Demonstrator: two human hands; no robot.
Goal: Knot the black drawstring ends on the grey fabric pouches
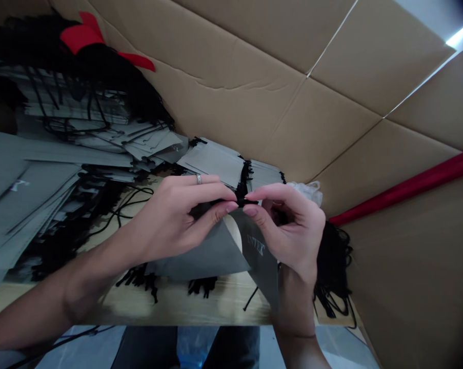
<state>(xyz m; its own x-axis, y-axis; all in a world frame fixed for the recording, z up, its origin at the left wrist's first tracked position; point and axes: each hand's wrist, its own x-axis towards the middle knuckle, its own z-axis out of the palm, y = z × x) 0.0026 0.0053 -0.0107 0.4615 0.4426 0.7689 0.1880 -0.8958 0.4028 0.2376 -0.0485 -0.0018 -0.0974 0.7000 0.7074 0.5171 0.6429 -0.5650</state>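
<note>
Near the middle of the view, my left hand (185, 212) and my right hand (290, 225) pinch a short black cord (242, 201) between thumbs and forefingers, their fingertips almost touching. A ring is on a finger of my left hand. Just below the cord, a grey card (256, 246) with pale lettering hangs partly behind my right hand. Another grey sheet (208, 251) lies under my left hand. How the cord runs inside my fingers is hidden.
Grey card stacks with black cords (100, 133) fill the left side. Smaller card stacks (216, 161) stand behind my hands. Black cords (333, 271) lie at right. Cardboard walls (246, 66) rise behind, with a red strip (400, 184) at right.
</note>
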